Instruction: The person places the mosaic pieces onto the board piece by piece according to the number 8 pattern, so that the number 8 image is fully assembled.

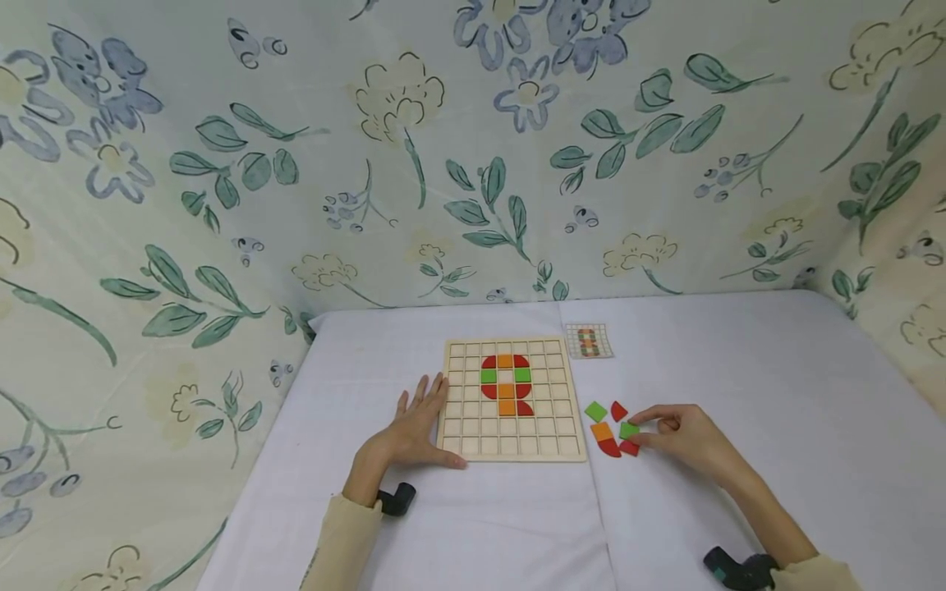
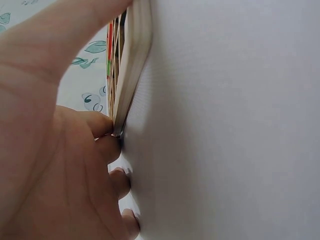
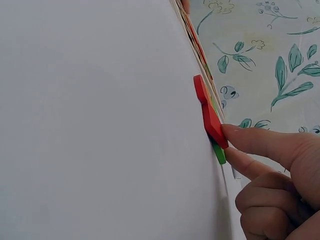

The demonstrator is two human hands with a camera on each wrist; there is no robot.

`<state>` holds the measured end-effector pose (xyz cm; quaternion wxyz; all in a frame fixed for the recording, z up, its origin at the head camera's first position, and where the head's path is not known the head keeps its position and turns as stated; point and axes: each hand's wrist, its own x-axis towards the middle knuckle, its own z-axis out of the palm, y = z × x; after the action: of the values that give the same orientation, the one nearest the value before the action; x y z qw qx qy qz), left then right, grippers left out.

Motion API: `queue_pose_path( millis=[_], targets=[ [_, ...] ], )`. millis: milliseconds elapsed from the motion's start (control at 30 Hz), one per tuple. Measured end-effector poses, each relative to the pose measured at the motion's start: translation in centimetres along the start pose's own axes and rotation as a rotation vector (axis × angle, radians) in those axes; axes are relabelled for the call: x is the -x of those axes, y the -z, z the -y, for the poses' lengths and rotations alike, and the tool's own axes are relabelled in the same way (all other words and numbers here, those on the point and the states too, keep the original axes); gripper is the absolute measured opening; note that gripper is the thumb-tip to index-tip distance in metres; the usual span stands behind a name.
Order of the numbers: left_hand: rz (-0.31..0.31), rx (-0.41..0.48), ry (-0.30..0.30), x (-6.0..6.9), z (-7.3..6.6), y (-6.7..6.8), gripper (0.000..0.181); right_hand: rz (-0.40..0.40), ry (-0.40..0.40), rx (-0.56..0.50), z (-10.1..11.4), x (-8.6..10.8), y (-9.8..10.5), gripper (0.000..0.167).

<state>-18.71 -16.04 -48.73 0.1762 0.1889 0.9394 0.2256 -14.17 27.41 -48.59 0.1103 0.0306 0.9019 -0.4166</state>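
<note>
1. Right of the board (image 1: pixel 557 428), the fingers (image 1: pixel 658 412) of my right hand (image 1: pixel 691 439) are nearly closed: thumb and forefinger pinch a green square (image 1: pixel 628 430), the others folded.
2. On its near side lies a red piece (image 1: pixel 629 448). Just left: an orange square (image 1: pixel 602 432) touching a red quarter-round (image 1: pixel 609 449). Beyond: a second green square (image 1: pixel 595 412) and a red wedge (image 1: pixel 618 411).
3. My left hand (image 1: pixel 414 431) is spread, gripping nothing; forefinger against the board's left edge, thumb by its near edge.
4. Board flat on the white-covered counter (image 1: pixel 517 525); inset pieces (image 1: pixel 506 391): five red, three orange, two green.
5. Pattern card (image 1: pixel 589 341) just beside the board's far right corner.
6. Floral cloth (image 1: pixel 458 107) behind.
</note>
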Motion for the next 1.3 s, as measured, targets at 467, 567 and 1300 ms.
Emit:
queue_pose_path(
  millis=[467, 567, 1300],
  targets=[
    [0.005, 0.005, 0.001, 0.0, -0.2, 0.1, 0.138, 0.03, 0.016, 0.029, -0.4, -0.3, 0.5, 0.033],
    [0.008, 0.009, 0.001, 0.1, -0.2, 0.1, 0.139, 0.039, 0.02, 0.01, -0.2, -0.2, 0.4, 0.038],
    [0.006, 0.024, -0.007, 0.3, 0.1, 0.0, 0.138, -0.091, 0.029, 0.129, 0.5, -0.6, -0.8, 0.035]
  ],
)
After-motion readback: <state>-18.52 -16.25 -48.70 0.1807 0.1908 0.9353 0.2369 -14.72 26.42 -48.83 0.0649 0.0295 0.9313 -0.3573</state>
